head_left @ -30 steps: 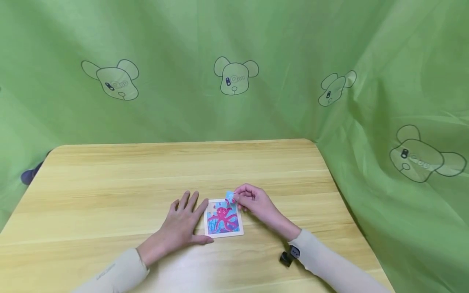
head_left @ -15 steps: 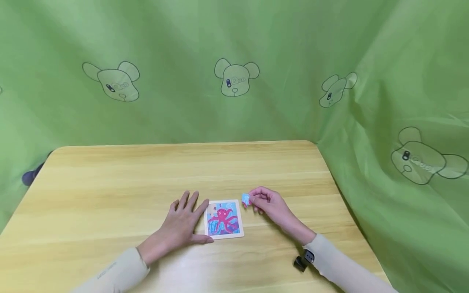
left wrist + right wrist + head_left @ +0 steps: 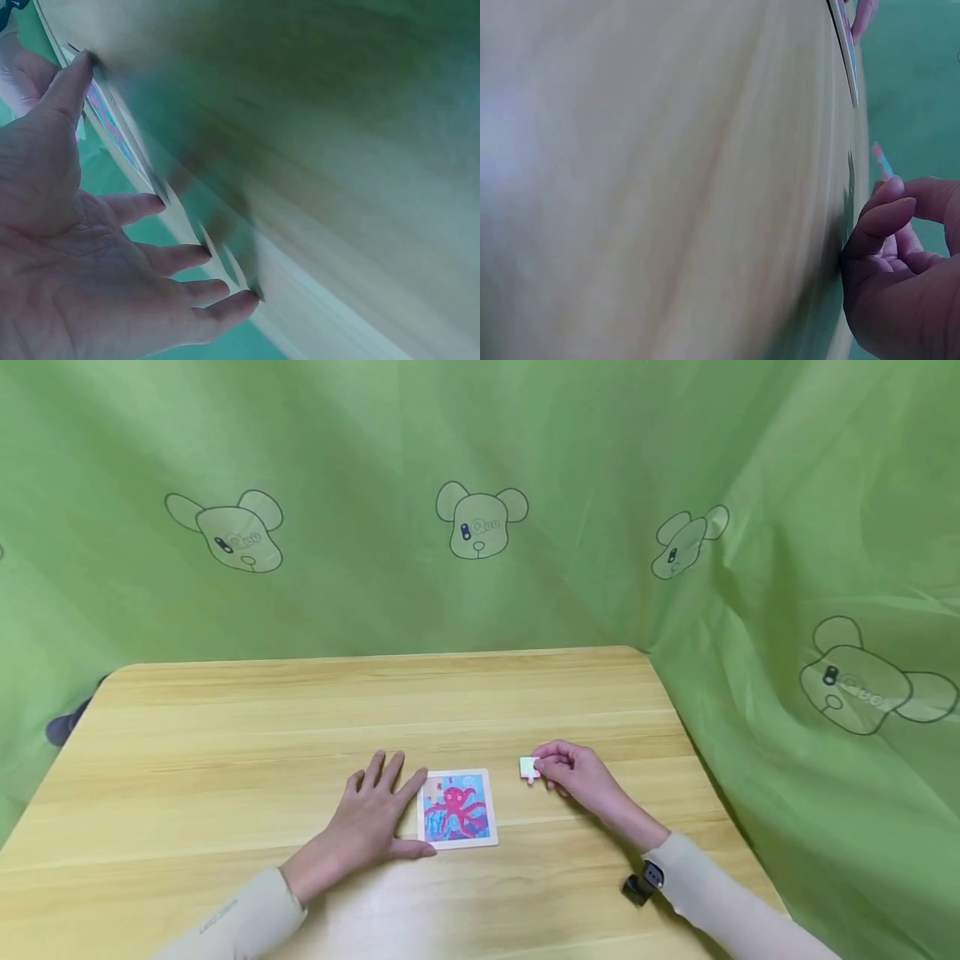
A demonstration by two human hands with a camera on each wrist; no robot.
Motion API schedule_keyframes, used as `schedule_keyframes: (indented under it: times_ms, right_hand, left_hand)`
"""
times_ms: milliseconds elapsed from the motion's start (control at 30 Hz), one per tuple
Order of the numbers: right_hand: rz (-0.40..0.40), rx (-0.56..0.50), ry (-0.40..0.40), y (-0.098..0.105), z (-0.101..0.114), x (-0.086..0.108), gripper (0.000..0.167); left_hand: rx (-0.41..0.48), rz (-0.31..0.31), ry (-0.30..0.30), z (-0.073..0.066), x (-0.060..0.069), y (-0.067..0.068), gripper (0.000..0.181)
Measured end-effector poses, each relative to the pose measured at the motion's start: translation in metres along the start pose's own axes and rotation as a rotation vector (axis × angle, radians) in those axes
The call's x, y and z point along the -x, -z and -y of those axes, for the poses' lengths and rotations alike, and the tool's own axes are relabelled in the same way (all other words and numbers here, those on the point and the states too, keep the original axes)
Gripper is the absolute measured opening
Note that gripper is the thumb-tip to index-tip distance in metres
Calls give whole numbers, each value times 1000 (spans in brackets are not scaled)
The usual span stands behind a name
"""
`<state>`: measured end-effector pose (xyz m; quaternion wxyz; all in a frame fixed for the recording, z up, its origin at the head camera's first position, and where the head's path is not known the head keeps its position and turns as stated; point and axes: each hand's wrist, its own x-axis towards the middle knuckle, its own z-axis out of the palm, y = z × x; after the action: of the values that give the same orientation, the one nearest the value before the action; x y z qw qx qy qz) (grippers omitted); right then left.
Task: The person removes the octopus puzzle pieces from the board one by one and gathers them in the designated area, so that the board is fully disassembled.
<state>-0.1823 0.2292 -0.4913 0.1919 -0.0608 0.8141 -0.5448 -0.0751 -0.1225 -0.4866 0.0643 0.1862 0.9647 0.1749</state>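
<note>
Left hand: the left hand [image 3: 366,817] lies at nine o'clock of the puzzle, fingers spread and extended; its index fingertip is at the frame's ten-to-eleven o'clock corner and its thumb at the seven o'clock corner.
Right hand: the right hand [image 3: 583,781], at two o'clock of the puzzle, pinches a piece between thumb and curled fingers.
Loose piece: the puzzle piece [image 3: 527,767] is at two o'clock of the frame, apart from it, pale in the head view, its knob pointing to six o'clock; the right wrist view catches it nearly edge-on.
Puzzle: a pink octopus picture [image 3: 454,806] on blue sits inside a pale square frame [image 3: 465,843], with a beige patch towards ten to eleven o'clock.
Table: the frame lies flat on a wood-grain tabletop [image 3: 262,735].
Wrist gear: a black device [image 3: 637,889] is at the right sleeve [image 3: 705,893], near four o'clock of the puzzle.
Backdrop: a green curtain [image 3: 337,460] with bear-head outlines [image 3: 480,527] hangs at twelve o'clock.
</note>
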Motion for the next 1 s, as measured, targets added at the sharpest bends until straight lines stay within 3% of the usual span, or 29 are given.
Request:
schedule_keyframes:
  times_ms: [600, 1000]
  right_hand:
    - [-31, 225, 34, -1, 4, -12, 13]
    - [-3, 245, 6, 1, 7, -14, 16]
  left_hand:
    - [-8, 0, 6, 0, 2, -2, 107]
    - [-17, 1, 0, 1, 3, -2, 107]
